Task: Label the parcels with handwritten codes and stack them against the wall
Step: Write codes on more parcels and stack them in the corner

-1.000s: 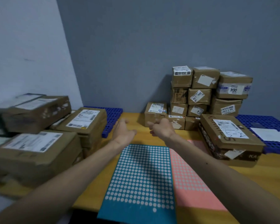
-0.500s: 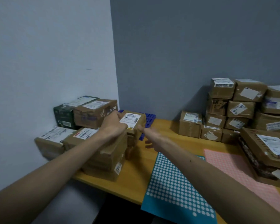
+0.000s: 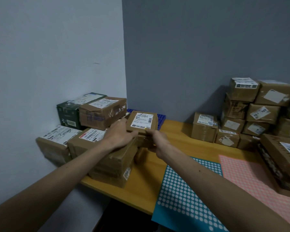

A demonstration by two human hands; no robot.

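The small parcel (image 3: 143,122) lay label-up at the right side of the left pile of boxes (image 3: 105,158) on the table (image 3: 146,183), caught between both hands. The left hand (image 3: 120,134) gripped its near left edge, thumb on the side and fingers along the front. The right hand (image 3: 155,139) pinched its near right corner. Half a second before, the right hand was only reaching in. Both forearms stretched forward, converging on it

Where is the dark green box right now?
Head view, far left: the dark green box stands against the pale wall, beside a brown parcel on its right and behind the white-labelled parcels.
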